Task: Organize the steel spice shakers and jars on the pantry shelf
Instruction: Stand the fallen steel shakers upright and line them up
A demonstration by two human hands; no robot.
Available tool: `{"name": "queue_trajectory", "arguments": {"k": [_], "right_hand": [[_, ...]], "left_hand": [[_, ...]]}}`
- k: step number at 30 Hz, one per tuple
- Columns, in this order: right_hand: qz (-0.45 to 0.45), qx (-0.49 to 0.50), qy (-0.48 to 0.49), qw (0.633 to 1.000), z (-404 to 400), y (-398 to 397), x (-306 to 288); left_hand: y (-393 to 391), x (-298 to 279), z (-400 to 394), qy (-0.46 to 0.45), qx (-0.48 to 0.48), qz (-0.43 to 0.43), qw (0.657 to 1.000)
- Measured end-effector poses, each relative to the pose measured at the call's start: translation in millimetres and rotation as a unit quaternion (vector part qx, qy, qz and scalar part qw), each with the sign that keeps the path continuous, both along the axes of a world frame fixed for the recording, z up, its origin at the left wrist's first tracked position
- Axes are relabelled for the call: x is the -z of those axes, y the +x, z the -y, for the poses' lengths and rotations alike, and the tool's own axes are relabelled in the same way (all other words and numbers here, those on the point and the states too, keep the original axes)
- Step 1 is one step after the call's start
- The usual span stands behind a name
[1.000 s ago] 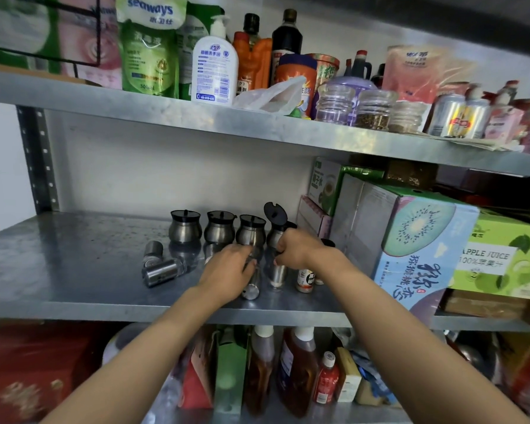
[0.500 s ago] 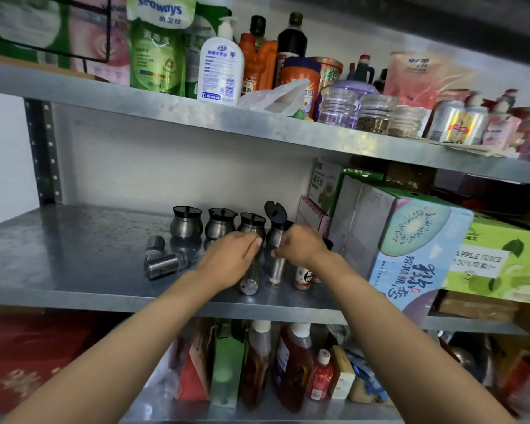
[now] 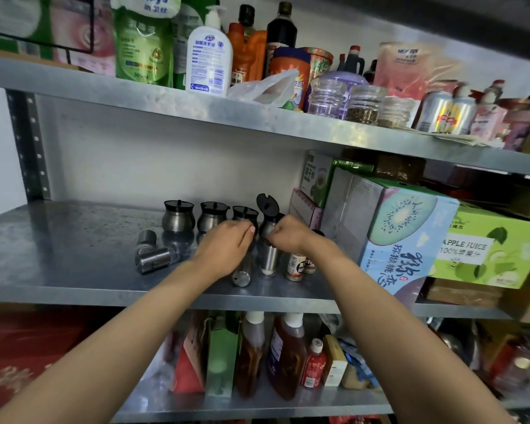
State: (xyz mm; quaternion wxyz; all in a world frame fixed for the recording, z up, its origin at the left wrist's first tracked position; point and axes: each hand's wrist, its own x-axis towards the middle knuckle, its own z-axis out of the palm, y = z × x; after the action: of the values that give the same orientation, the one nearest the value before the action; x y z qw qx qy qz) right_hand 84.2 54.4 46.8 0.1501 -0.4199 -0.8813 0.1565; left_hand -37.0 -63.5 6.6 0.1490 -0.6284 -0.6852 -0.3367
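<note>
Left hand: your left hand (image 3: pixel 227 249) lies over a tipped shaker (image 3: pixel 241 274), fingers curled down at it; whether they grip it you cannot tell.
Right hand: your right hand (image 3: pixel 288 235) is curled at the top of an upright shaker (image 3: pixel 270 261); the grip itself is hidden.
Shelf: steel shelf (image 3: pixel 58 258) carries all of it.
Loose shakers: two (image 3: pixel 156 258) lie at the left, near each other, well apart from your hands.
Small bottle: labelled bottle (image 3: pixel 296 266) just right of the upright shaker.
Jars: three lidded jars (image 3: pixel 178 217) in a row at the back; a fourth jar (image 3: pixel 268 221) with lid flipped up, behind your right hand.
Boxes: kiwi box (image 3: pixel 404 234) to the right.
</note>
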Motion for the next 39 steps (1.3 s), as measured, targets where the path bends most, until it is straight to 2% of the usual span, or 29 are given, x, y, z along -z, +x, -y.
{"name": "queue_trajectory", "arguments": {"k": [2, 7, 14, 20, 27, 31, 35, 39], "right_hand": [[-0.009, 0.007, 0.001, 1.000, -0.5, 0.6, -1.4], [0.062, 0.028, 0.091, 0.994, -2.5, 0.5, 0.8], [0.088, -0.002, 0.051, 0.995, -3.9, -8.3, -4.5], [0.102, -0.021, 0.027, 0.994, -1.9, -6.7, -6.4], [-0.010, 0.001, 0.000, 1.000, -3.9, -6.4, -1.1], [0.049, 0.012, 0.056, 0.997, -5.1, -5.8, -0.9], [0.072, -0.009, 0.031, 0.997, -6.1, -3.8, -2.9], [0.079, -0.025, 0.012, 0.996, -4.5, -2.0, -6.0]], "left_hand": [[-2.1, 0.2, -0.3, 0.001, -0.011, 0.009, 1.000], [-3.1, 1.0, 1.8, 0.010, -0.007, -0.008, 1.000], [-2.7, 0.1, 1.0, 0.031, 0.005, -0.019, 0.999], [-9.2, 5.2, 1.1, 0.010, -0.014, -0.011, 1.000], [-15.0, 10.9, 5.4, -0.031, -0.035, -0.002, 0.999], [-15.6, 15.7, 5.9, -0.075, -0.031, -0.003, 0.997], [-13.6, 21.0, 7.2, -0.109, -0.015, -0.018, 0.994], [-12.7, 26.4, 4.7, -0.101, -0.006, -0.014, 0.995]]}}
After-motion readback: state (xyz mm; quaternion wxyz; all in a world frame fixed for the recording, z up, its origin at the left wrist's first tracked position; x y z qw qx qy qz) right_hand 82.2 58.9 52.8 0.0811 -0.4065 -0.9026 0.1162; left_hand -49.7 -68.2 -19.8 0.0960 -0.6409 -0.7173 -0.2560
